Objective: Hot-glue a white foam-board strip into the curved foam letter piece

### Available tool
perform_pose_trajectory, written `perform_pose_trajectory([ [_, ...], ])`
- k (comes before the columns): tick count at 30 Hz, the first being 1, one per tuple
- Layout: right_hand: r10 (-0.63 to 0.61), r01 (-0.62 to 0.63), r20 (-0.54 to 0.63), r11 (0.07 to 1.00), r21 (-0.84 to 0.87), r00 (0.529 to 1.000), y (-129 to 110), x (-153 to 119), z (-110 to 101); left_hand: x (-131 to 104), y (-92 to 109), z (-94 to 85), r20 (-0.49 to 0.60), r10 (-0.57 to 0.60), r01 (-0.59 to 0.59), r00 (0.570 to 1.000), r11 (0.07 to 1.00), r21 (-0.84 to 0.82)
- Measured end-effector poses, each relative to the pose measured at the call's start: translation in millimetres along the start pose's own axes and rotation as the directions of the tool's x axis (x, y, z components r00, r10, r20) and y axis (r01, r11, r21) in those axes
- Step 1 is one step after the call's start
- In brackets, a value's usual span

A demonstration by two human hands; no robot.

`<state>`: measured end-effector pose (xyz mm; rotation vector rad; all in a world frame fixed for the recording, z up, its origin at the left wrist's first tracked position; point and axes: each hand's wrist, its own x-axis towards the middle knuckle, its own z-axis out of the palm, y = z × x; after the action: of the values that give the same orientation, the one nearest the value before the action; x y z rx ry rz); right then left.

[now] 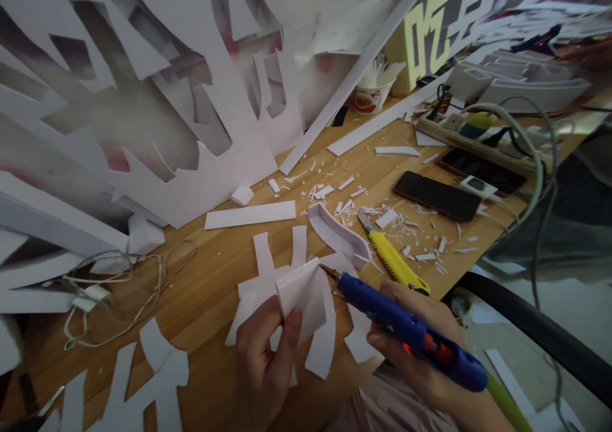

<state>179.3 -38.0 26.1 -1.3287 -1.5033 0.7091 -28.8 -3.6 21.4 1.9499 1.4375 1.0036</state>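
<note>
My left hand [268, 349] pinches a folded white piece [306, 292] between thumb and fingers, above a flat white cut-out character [248, 301] on the wooden table. In my right hand [421, 343] is a blue soldering-iron-like tool [382, 304], with fingers wrapped round its body. The tool's dark metal tip is at the upper right corner of the folded piece; whether it touches cannot be told. Just beyond lies a curved white walled piece [339, 234], and to its right a yellow cutter knife [392, 260] with its blade out.
Large white cut-out panels [182, 190] lean at the back left. White scraps [344, 202] litter the table [205, 279]. Phones [435, 195], a power strip [478, 142] and cables stand at the right. A paper cup [373, 94] is behind; another cut-out [157, 387] lies front left.
</note>
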Motion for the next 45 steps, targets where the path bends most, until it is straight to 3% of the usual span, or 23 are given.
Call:
perform_pose_trajectory([
  [9, -0.021, 0.019, -0.026, 0.998, -0.052, 0.999, 1.5, 0.2, 2.5, -1.4, -2.0, -0.5, -0.007, -0.009, 0.009, 1.0, 1.0, -0.004],
  [18, -0.001, 0.003, 0.022, 0.997, -0.077, 1.0, 3.8, -1.0, 4.1, -2.7, -4.0, -2.1, -0.018, -0.024, 0.024, 1.0, 1.0, -0.01],
  [31, 0.033, -0.038, 0.108, 0.998, 0.042, 0.994, 2.9, -1.5, 1.9, -1.2, -5.4, -2.3, -0.013, -0.055, 0.054, 0.998, 0.998, -0.023],
  [39, 0.111, -0.117, 0.097, 0.992, 0.055, 0.989, 5.0, -2.7, 2.9, -1.2, -8.6, -1.3, -0.011, -0.071, 0.07, 0.997, 0.997, -0.035],
  [41, 0.163, -0.165, 0.065, 0.986, 0.03, 0.984, 7.0, -0.9, 3.7, -3.4, -14.3, -0.9, -0.037, -0.108, 0.105, 0.993, 0.992, -0.072],
  [43, 0.217, -0.217, 0.011, 0.976, -0.007, 0.976, 10.6, -0.2, 4.9, -6.8, -22.1, 1.3, -0.061, -0.225, 0.213, 0.973, 0.965, -0.155],
  [45, 0.273, -0.275, -0.05, 0.961, -0.019, 0.961, 15.9, -1.4, 6.2, -10.7, -28.5, 6.6, -0.06, -0.424, 0.383, 0.904, 0.863, -0.33],
])
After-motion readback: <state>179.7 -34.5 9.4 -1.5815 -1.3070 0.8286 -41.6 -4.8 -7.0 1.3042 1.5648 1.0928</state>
